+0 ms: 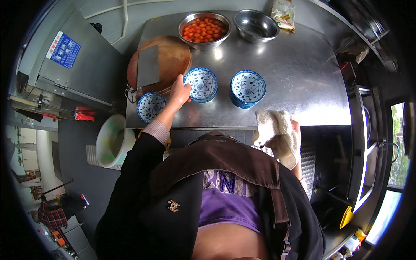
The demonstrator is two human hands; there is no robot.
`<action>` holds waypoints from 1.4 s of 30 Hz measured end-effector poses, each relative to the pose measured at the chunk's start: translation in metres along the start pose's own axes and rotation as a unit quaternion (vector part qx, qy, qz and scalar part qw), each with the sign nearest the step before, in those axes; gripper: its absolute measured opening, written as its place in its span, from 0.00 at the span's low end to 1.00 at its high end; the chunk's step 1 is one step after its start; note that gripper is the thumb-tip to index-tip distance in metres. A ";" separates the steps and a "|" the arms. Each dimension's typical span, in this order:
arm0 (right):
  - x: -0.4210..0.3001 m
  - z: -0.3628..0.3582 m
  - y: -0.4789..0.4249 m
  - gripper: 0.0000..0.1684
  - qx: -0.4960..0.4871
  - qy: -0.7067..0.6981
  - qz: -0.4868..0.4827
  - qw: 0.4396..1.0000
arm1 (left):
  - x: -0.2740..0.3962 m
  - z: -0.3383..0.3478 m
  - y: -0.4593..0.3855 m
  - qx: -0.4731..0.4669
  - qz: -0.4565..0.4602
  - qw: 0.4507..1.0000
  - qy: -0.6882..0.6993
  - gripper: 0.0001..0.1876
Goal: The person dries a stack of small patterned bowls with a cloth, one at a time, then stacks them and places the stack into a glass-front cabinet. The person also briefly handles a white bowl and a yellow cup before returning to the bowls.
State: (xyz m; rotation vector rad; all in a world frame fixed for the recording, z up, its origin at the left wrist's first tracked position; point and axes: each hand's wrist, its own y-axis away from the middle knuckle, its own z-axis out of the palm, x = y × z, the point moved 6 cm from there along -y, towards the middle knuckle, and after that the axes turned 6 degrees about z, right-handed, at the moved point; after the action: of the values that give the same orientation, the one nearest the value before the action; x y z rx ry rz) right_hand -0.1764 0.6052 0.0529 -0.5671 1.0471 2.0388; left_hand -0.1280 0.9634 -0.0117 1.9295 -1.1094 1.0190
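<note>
My left hand (180,90) grips the left rim of a blue-and-white patterned bowl (201,84). The edge of at least one more bowl shows just beneath it. In my right hand (296,128) is a cream-coloured cloth (275,130), hanging at the table's front edge and hiding most of the fingers. A stack of matching bowls (248,87) stands between the two hands on the steel table (292,74). Partly behind my left forearm, near the table's front left corner, is another such bowl (150,106).
A cleaver (149,65) lies on a round wooden chopping board (175,55). Along the back stand a steel basin of cherry tomatoes (204,31), a second steel basin (256,26) and a plastic bag (283,14). A white tub (112,141) stands left, below the table. A person (53,211) is farther off.
</note>
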 end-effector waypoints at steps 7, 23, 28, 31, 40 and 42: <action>-0.002 0.002 0.015 0.22 0.069 0.043 -0.067 0.994 | -0.009 0.015 -0.010 -0.016 -0.015 0.992 -0.124 0.13; 0.010 0.011 0.006 0.23 -0.118 -0.016 0.038 0.992 | -0.027 -0.170 0.044 0.268 0.163 0.937 -0.152 0.16; 0.016 0.020 0.001 0.23 -0.137 -0.007 0.057 0.989 | -0.101 -0.190 0.078 0.217 -0.034 0.975 0.032 0.18; 0.019 0.027 0.001 0.23 -0.143 0.002 0.062 0.988 | -0.119 -0.169 0.085 0.133 -0.137 0.981 -0.023 0.27; 0.022 0.042 0.002 0.24 -0.145 0.019 0.067 0.987 | -0.118 -0.153 0.076 0.036 -0.162 0.981 -0.103 0.15; 0.022 0.042 0.003 0.24 -0.142 0.020 0.065 0.987 | -0.104 -0.156 0.077 0.039 -0.153 0.983 -0.089 0.14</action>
State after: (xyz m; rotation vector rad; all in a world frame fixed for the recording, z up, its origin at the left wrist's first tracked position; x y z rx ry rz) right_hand -0.1941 0.6482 0.0632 -0.7038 0.8379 2.3200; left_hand -0.2767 1.1012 -0.0168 2.2067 -0.8388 0.7428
